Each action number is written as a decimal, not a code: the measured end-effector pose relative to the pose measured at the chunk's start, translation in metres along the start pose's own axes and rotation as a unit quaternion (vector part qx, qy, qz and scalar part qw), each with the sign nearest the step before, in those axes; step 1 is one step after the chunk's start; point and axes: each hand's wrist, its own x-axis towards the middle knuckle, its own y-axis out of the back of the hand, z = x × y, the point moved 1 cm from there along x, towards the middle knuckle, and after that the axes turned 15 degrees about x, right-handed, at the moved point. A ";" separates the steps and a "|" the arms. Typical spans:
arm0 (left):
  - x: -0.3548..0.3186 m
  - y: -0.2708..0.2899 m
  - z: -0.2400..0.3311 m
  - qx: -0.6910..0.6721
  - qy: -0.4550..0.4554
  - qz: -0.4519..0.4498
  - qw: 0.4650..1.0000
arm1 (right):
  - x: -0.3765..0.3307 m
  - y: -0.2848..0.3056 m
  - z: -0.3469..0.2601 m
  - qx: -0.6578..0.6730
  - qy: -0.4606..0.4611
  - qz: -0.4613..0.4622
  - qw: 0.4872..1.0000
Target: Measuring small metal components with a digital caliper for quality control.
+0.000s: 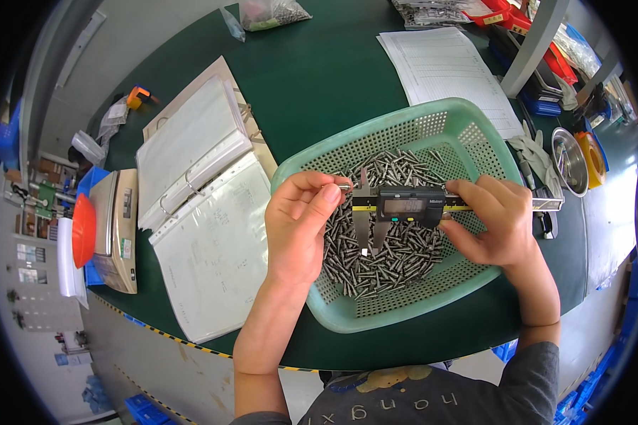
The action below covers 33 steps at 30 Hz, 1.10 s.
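From my remote seat, clock taken from the caliper: digital caliper (403, 206), dark plastic body, thin metal beam, lies level above the basket. Its flat, tapering steel jaws aim toward 6 o'clock, slightly parted. Right hand (490, 221), 3 o'clock, pinches the slider end, thumb below, forefinger above, other fingers curled. Left hand (298, 227), 9 o'clock, has thumb and forefinger pressed on a small metal pin (345, 187) by the upper jaws; can't tell if it touches them. Beneath, loose shiny steel pins (397, 265), slim and stepped, heap in a mint plastic basket (418, 306), perforated walls, rounded corners.

Smooth dark-green tabletop (312, 71). Open ring binder (198, 134) with glossy sleeves at 9–10, beige scale (124, 230) beyond at 9. Printed sheets (439, 67) at 12–1; limp pale glove (535, 156) and round steel bowl (569, 159) at 2. Pale floor (170, 368) at 8.
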 end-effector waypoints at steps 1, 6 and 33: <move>0.000 0.000 0.000 0.000 0.000 0.000 1.000 | 0.000 0.000 0.000 0.003 0.000 0.002 1.000; -0.002 0.000 0.000 0.017 0.002 -0.012 1.000 | 0.000 0.000 0.000 0.008 -0.003 0.006 1.000; -0.006 -0.001 0.001 0.032 -0.028 0.003 0.999 | -0.003 -0.001 0.003 0.014 0.000 0.007 1.000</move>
